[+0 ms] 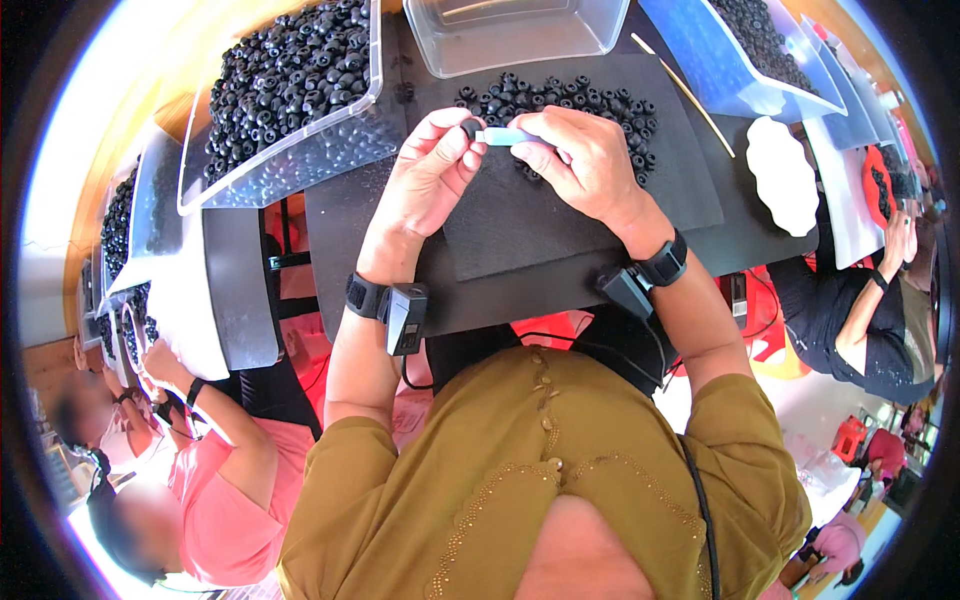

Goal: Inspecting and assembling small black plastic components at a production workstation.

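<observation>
Over the dark mat (590, 225), my left hand (428, 178) pinches a small round black part (470, 128) between thumb and fingertips. My right hand (588, 160) is closed around a small tool with a light blue handle (503, 137). Its pale tip meets or nearly meets the black part; the exact contact is too small to tell. Just beyond my hands, many similar black parts (625, 112) lie loose in a pile, partly covered by my right hand.
A see-through bin (330, 150) heaped with black parts stands at left. Another see-through box (520, 62) is at the far middle, and a bluish bin (715, 62) at far right. A thin stick (690, 98) and a white scalloped piece (780, 175) lie right. Co-workers sit on both sides.
</observation>
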`<control>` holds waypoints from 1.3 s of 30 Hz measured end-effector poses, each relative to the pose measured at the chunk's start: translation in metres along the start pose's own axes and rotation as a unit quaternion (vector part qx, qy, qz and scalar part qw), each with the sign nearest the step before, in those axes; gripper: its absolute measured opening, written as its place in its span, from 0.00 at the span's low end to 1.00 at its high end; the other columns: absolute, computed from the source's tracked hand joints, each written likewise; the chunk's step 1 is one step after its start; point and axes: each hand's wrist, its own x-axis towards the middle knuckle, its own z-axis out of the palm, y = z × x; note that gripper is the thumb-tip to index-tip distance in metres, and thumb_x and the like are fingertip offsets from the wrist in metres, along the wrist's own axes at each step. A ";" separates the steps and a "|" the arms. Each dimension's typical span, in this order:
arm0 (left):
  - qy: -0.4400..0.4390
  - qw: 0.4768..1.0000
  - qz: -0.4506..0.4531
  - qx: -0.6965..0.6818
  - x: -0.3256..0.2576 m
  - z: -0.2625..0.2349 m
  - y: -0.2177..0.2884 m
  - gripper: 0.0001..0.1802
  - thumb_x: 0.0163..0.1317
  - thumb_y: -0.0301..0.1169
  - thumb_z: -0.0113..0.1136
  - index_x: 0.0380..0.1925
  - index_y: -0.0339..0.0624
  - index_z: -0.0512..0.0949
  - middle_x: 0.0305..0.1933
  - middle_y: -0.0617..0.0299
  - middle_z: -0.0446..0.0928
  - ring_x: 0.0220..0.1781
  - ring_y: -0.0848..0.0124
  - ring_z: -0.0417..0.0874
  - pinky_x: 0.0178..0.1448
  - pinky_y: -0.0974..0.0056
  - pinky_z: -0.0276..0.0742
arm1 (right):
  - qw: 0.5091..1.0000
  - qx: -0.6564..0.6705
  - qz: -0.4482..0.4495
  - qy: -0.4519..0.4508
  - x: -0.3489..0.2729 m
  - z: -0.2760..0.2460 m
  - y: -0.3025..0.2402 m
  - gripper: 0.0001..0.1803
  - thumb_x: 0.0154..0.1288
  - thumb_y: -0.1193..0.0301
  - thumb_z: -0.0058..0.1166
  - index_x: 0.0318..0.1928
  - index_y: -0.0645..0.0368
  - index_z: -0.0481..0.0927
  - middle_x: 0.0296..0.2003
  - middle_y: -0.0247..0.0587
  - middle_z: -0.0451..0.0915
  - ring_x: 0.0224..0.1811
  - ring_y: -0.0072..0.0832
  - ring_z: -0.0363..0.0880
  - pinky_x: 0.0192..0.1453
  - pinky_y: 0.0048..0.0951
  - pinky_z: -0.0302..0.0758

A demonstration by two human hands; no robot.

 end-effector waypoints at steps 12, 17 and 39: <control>-0.001 1.000 0.001 0.006 0.001 0.002 0.000 0.07 0.71 0.27 0.57 0.47 0.41 0.77 0.45 0.60 0.80 0.44 0.72 0.82 0.49 0.71 0.81 | 1.000 -0.027 -0.012 0.001 0.000 0.000 0.000 0.11 0.63 0.62 0.62 0.39 0.56 0.82 0.27 0.39 0.80 0.27 0.40 0.81 0.30 0.37 0.77; 0.001 1.000 -0.003 0.003 0.000 0.002 0.000 0.08 0.71 0.27 0.58 0.47 0.41 0.78 0.45 0.60 0.81 0.45 0.72 0.82 0.49 0.71 0.81 | 1.000 -0.027 -0.012 0.005 0.000 0.000 0.000 0.11 0.63 0.62 0.61 0.39 0.55 0.82 0.28 0.39 0.80 0.27 0.40 0.81 0.30 0.37 0.77; -0.008 0.999 -0.017 -0.030 0.002 0.001 0.000 0.04 0.69 0.26 0.59 0.41 0.41 0.78 0.46 0.58 0.79 0.44 0.72 0.80 0.49 0.72 0.80 | 0.963 0.180 0.196 0.037 0.003 0.004 0.019 0.15 0.74 0.63 0.54 0.45 0.64 0.83 0.25 0.30 0.77 0.27 0.16 0.74 0.34 0.21 0.72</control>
